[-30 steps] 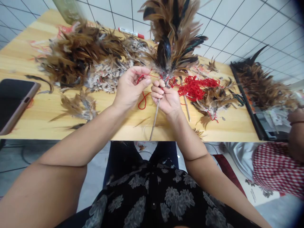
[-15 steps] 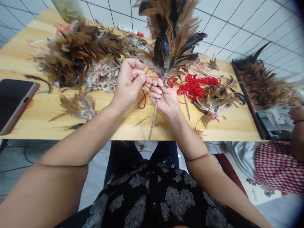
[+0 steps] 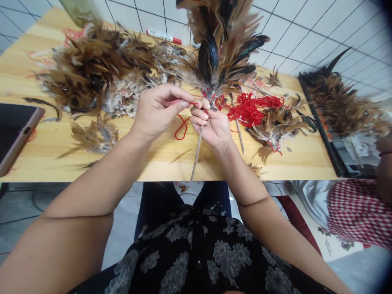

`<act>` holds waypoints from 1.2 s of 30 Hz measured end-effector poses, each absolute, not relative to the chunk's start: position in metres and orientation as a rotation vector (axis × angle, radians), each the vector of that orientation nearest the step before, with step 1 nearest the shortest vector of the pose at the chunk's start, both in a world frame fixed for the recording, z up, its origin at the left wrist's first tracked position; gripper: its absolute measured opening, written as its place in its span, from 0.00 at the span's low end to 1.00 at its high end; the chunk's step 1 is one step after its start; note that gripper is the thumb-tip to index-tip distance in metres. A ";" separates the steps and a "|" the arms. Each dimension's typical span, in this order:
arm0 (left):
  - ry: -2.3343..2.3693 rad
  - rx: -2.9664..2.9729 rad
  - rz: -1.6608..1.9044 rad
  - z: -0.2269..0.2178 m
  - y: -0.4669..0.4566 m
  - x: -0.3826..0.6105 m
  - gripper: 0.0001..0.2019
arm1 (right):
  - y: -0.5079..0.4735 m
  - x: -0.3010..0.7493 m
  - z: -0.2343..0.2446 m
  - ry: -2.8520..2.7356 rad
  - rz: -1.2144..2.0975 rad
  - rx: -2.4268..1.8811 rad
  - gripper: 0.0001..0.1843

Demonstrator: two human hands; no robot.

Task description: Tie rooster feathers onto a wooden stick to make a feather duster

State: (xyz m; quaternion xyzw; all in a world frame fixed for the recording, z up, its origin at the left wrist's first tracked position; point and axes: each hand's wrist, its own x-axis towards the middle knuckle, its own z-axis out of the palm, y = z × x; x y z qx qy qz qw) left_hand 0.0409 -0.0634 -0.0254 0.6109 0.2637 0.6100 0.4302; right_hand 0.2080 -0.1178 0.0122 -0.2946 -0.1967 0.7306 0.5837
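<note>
Fingers of the left grip (image 3: 153,112) are further left than half a second ago, when they overlapped the tips of the other hand. Palms now sit wider apart; fingertips just beside each other, contact not clear. Red cord (image 3: 185,127) runs between the two grips in a straighter line, with one slack loop hanging below the gap. Right grip (image 3: 214,124) is about where it was, same hold. Reads as slack being taken up near the base of the feather bundle (image 3: 214,57); whether the cord is fastened there, cannot tell.

Pose, left to right. Left forearm comes up from lower left, hand angled toward the other one, index and thumb extended and closed on the cord in a pinch, other fingers folded behind and partly hidden. Right forearm comes up from lower right, palm partly toward the wearer, fingers curled round the stick (image 3: 197,153) just under the feathers. Feather bundle stands directly beyond the right grip, top cut off by the frame; stick's lower end pokes out below the same grip toward the near edge of the tabletop (image 3: 162,165). Red tangle (image 3: 247,109) lies just right of the right grip, beside a second stick (image 3: 240,137).
</note>
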 end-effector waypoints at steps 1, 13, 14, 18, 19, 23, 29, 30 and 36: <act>0.665 1.614 1.578 -0.025 -0.063 0.040 0.13 | -0.119 0.207 0.014 -0.442 1.708 -0.686 0.17; 0.518 1.987 2.373 -0.022 -0.061 0.054 0.14 | -0.129 0.199 0.028 -0.277 1.772 -0.578 0.16; 0.510 1.975 2.388 -0.022 -0.059 0.054 0.12 | -0.130 0.199 0.028 -0.269 1.785 -0.557 0.17; 0.462 1.822 2.387 -0.026 -0.057 0.056 0.03 | -0.133 0.196 0.031 -0.235 1.806 -0.556 0.19; 0.429 1.767 2.370 -0.026 -0.058 0.057 0.07 | -0.133 0.195 0.031 -0.233 1.808 -0.561 0.19; 0.306 1.595 2.211 -0.022 -0.070 0.063 0.13 | -0.135 0.195 0.029 -0.276 1.823 -0.533 0.18; 0.459 1.423 1.962 0.001 -0.105 0.062 0.12 | -0.141 0.193 0.029 -0.403 1.805 -0.546 0.20; 0.426 1.419 1.951 0.004 -0.111 0.062 0.12 | -0.143 0.192 0.030 -0.415 1.804 -0.563 0.20; 0.312 1.563 1.810 0.018 -0.136 0.054 0.05 | -0.165 0.189 0.038 -0.608 1.863 -0.618 0.20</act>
